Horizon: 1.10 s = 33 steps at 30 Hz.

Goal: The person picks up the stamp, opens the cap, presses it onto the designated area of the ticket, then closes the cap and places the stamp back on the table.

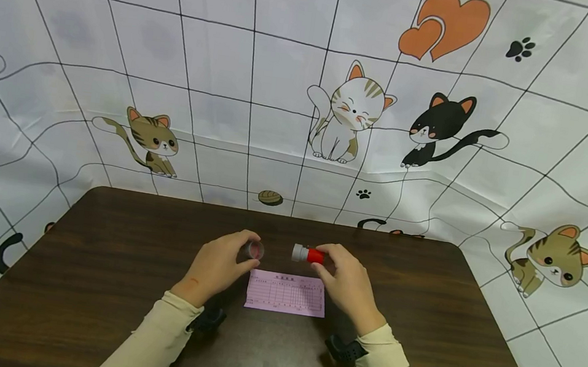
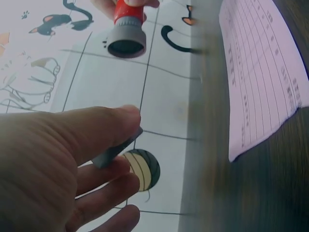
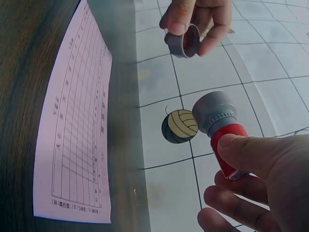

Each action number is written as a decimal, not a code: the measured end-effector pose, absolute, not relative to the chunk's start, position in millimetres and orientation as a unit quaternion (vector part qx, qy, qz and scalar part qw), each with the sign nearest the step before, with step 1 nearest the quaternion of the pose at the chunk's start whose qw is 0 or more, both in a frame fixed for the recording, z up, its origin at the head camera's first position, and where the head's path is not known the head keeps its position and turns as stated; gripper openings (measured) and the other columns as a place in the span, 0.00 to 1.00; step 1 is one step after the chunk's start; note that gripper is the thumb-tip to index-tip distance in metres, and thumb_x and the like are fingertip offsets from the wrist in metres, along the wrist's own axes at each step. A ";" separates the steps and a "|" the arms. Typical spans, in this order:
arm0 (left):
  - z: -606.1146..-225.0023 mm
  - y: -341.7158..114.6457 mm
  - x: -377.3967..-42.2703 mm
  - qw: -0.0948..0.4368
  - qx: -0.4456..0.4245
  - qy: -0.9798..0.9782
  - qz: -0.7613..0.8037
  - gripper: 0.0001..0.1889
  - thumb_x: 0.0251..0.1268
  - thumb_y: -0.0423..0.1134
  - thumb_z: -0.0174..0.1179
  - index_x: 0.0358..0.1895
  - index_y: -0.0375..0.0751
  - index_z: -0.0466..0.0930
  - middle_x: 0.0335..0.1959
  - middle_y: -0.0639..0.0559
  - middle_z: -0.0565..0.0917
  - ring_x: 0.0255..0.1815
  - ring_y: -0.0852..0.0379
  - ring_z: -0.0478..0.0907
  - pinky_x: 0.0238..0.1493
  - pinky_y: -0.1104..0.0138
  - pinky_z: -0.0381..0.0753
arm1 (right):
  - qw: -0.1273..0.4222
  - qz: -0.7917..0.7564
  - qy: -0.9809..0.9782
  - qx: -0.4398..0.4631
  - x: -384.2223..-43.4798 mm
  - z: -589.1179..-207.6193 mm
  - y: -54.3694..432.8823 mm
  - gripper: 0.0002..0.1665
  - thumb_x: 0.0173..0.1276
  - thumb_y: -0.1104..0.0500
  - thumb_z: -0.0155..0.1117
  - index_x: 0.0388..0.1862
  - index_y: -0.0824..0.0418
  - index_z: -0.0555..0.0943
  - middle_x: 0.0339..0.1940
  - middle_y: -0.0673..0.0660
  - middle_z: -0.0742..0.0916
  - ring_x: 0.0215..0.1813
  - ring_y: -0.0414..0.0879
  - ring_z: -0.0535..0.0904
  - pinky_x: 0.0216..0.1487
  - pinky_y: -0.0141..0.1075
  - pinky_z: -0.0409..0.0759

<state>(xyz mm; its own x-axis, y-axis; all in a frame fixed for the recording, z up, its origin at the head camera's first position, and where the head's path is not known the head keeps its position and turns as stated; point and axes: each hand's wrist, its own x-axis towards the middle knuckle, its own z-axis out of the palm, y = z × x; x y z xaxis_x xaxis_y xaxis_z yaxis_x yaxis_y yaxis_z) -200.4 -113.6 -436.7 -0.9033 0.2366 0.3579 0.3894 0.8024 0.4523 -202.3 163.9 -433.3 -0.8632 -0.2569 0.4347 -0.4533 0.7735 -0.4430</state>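
My right hand pinches the red handle of a round stamp, its wide grey end pointing left. In the right wrist view the stamp is tilted, with the thumb on its red part. My left hand holds a small round grey cap between thumb and fingers; reddish colour shows inside the cap in the right wrist view. Cap and stamp are apart, held above the table. Below and between the hands lies a pink printed form with a ruled grid.
The dark wooden table ends at a white curtain with black grid lines and cartoon cats, which surrounds its back and sides. Each wrist wears a black strapped device, one of them the left wrist device.
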 end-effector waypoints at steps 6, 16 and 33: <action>-441.1 -119.9 -204.5 0.126 -0.134 -0.947 -0.265 0.22 0.63 0.43 0.74 0.59 0.45 0.81 0.41 0.52 0.89 0.28 0.59 0.76 0.33 0.61 0.79 | 0.180 0.278 -0.927 0.174 -204.1 -436.5 166.5 0.19 0.64 0.59 0.79 0.53 0.57 0.85 0.44 0.53 0.88 0.38 0.44 0.82 0.39 0.42 0.84; -449.9 -131.6 -211.4 0.119 -0.112 -0.950 -0.265 0.20 0.63 0.42 0.75 0.56 0.44 0.83 0.49 0.47 0.84 0.47 0.49 0.82 0.47 0.50 0.84 | 0.174 0.282 -0.931 0.151 -208.7 -442.0 170.7 0.19 0.64 0.58 0.78 0.53 0.58 0.85 0.43 0.54 0.88 0.37 0.45 0.82 0.38 0.43 0.83; -457.2 -142.1 -217.5 0.088 -0.059 -0.961 -0.257 0.28 0.65 0.43 0.73 0.66 0.37 0.80 0.54 0.40 0.82 0.52 0.43 0.82 0.55 0.46 0.83 | 0.155 0.311 -0.930 0.118 -212.7 -444.3 176.7 0.20 0.65 0.58 0.77 0.54 0.59 0.85 0.44 0.56 0.88 0.39 0.49 0.85 0.42 0.48 0.86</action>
<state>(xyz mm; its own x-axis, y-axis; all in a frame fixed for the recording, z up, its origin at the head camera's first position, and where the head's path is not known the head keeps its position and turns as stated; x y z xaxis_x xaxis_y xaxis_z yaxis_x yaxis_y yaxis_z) -217.5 -142.1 -457.2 -0.9775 0.0681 0.1995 0.1585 0.8614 0.4825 -212.7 176.7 -444.3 -0.9244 -0.1231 0.3610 -0.3154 0.7790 -0.5419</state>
